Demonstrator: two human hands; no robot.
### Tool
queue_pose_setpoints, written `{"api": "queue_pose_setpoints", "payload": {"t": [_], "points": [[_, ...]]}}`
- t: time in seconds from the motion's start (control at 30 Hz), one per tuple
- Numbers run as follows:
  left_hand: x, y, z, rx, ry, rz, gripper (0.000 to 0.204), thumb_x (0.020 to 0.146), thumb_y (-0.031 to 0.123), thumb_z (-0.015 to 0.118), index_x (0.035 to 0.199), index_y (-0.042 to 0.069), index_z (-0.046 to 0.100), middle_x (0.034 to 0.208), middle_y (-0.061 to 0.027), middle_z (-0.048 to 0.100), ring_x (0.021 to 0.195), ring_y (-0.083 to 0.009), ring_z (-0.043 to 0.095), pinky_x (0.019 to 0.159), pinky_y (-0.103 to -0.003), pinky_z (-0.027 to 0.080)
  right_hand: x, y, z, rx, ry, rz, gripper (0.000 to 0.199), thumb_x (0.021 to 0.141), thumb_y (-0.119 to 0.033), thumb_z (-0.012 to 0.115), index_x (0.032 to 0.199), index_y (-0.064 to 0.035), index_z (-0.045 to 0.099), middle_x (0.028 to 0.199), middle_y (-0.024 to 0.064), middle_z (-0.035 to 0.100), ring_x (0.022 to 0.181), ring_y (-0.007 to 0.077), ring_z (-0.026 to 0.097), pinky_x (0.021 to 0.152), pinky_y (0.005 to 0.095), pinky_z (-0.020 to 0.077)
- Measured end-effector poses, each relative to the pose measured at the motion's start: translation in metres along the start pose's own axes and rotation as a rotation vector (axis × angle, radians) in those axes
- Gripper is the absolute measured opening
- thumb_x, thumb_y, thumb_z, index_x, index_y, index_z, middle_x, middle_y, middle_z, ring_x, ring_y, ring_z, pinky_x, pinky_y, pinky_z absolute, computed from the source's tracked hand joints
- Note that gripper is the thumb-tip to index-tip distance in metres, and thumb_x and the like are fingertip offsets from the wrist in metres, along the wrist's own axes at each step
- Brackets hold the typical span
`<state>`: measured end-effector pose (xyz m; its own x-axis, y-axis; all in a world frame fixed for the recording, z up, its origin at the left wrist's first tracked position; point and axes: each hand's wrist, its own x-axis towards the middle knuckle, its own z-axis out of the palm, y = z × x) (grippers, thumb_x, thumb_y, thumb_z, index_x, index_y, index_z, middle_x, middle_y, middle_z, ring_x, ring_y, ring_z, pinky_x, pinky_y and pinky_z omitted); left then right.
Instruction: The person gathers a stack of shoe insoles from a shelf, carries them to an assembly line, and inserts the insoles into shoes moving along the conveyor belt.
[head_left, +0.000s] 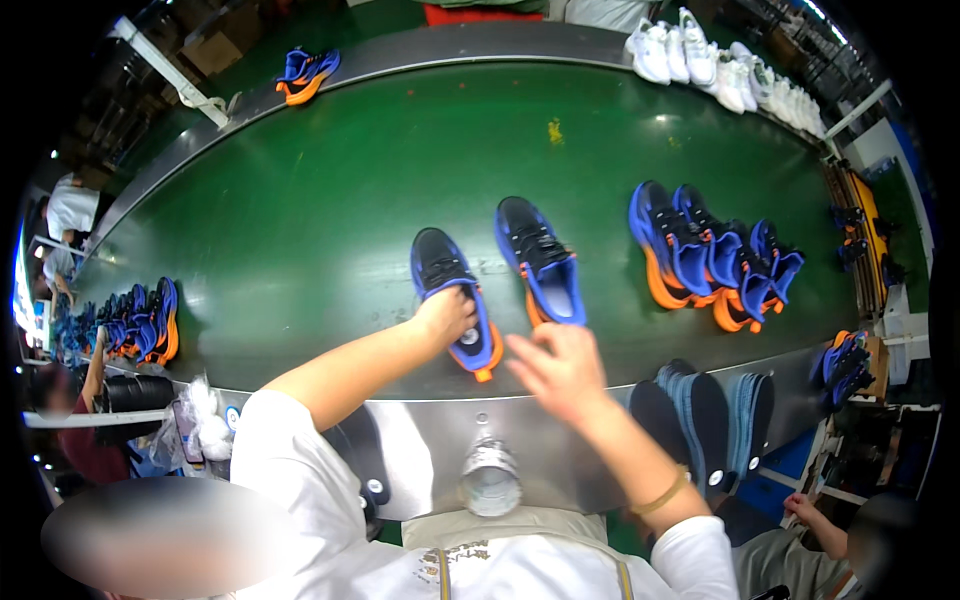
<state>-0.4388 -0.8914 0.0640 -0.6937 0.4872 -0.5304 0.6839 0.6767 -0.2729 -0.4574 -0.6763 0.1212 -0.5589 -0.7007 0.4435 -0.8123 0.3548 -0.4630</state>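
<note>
We've got our L hand (pixel 445 318) down in the collar of a black/blue running shoe (pixel 442 262) at the green conveyor belt's (pixel 350 170) near edge; fingertips are hidden inside, so can't tell how tight they're curled or if they've hold of anything. A round white label shows on the footbed by the wrist side. Our R hand (pixel 556 370) is over the belt's near edge, fingers loosely spread, nothing visible in it, just by the heel of the second running shoe (pixel 540 250); can't tell if it's touching. Both shoes sit on the belt, toes away from us, prob. so the collars face our hands. More shoes of that kind (pixel 690 245) are bunched on the belt's R part, prob. kept apart from the two at hand. Black/teal insole stacks (pixel 692 408) stand at the belt's near edge, R of centre, prob. for quick reach. A jar-like container (pixel 492 487) is on our side of the belt; white sneakers (pixel 695 50) line its far R rim.
</note>
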Motion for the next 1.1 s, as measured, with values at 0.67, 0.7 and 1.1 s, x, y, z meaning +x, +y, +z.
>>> {"api": "queue_pose_setpoints", "payload": {"t": [0.67,0.7,1.1], "points": [[-0.009,-0.035,0.007,-0.243,-0.151,0.276,0.065,0.076,0.020,0.054,0.132,0.001,0.028,0.117,-0.0127,0.048,0.108,-0.0231,0.045,0.097,-0.032,0.028,-0.035,-0.037,0.102,0.144,-0.117,0.512,0.027,0.063,-0.008,0.074,0.088,-0.0079,0.065,0.084,0.0058,0.050,0.074,0.0202,0.050,0.063,0.0301,0.0403],[-0.007,-0.035,0.009,-0.244,-0.150,0.277,0.065,0.076,0.020,0.054,0.132,0.001,0.028,0.117,-0.0127,0.048,0.108,-0.0231,0.045,0.097,-0.032,0.028,-0.032,-0.038,0.102,0.159,-0.109,0.516,0.027,0.063,-0.007,0.074,0.088,-0.0071,0.065,0.084,0.0063,0.050,0.074,0.0201,0.050,0.063,0.0297,0.0408],[-0.063,-0.027,-0.014,-0.349,0.719,0.200,0.036,0.067,0.019,0.057,0.100,0.005,0.058,0.107,-0.0104,0.054,0.110,-0.0294,0.045,0.090,-0.040,0.036,0.015,-0.031,0.082,0.080,-0.533,0.145,0.045,0.065,-0.014,0.063,0.104,0.0049,0.051,0.114,0.0160,0.047,0.114,0.0318,0.040,0.097,0.0375,0.0331]]}}
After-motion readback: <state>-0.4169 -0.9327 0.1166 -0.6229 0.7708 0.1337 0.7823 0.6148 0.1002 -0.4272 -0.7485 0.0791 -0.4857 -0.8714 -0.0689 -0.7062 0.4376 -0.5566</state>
